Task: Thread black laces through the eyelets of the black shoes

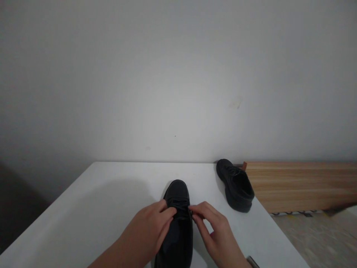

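Observation:
A black lace-up shoe (177, 223) lies toe-away on the white table (97, 201), right in front of me. My left hand (150, 229) rests on the shoe's left side with its fingers curled and pinched at the laces. My right hand (214, 232) is on the shoe's right side, thumb and forefinger pinched on the laces near the tongue. A second black shoe (235, 185) stands apart at the table's far right edge, toe pointing away.
A plain grey wall rises just behind the table. To the right, a light wooden board (301, 184) leans along the wall on a lower floor. The table drops off at its left and right edges.

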Action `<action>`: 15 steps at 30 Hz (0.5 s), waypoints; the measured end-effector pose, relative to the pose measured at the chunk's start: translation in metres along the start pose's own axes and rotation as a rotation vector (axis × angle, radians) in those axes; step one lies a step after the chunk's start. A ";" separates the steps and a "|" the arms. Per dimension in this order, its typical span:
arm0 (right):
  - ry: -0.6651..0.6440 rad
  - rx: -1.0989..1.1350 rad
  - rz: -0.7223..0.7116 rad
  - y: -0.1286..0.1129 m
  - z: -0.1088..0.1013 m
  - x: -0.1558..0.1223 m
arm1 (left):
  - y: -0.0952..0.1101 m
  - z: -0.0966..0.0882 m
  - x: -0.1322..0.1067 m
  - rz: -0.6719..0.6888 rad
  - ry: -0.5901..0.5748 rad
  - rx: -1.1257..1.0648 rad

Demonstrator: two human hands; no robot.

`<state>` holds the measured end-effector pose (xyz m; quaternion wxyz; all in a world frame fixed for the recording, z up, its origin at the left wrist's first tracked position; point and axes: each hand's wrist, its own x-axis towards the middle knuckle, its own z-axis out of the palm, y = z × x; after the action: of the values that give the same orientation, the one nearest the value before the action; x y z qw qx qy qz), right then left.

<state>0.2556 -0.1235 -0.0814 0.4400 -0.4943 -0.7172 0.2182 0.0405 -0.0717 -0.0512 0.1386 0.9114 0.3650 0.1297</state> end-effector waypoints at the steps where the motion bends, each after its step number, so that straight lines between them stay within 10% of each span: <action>1: -0.033 -0.015 -0.003 -0.003 0.000 -0.001 | 0.003 -0.001 0.001 -0.001 -0.016 0.010; 6: -0.217 -0.277 0.013 -0.016 0.001 0.003 | 0.010 -0.002 0.003 -0.011 -0.047 0.031; 15: -0.074 -0.058 0.022 -0.038 0.004 0.024 | 0.016 -0.013 0.008 0.032 0.104 -0.042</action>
<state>0.2294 -0.1175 -0.0447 0.3964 -0.5062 -0.7336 0.2203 0.0514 -0.0749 -0.0323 0.1363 0.9061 0.3544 0.1867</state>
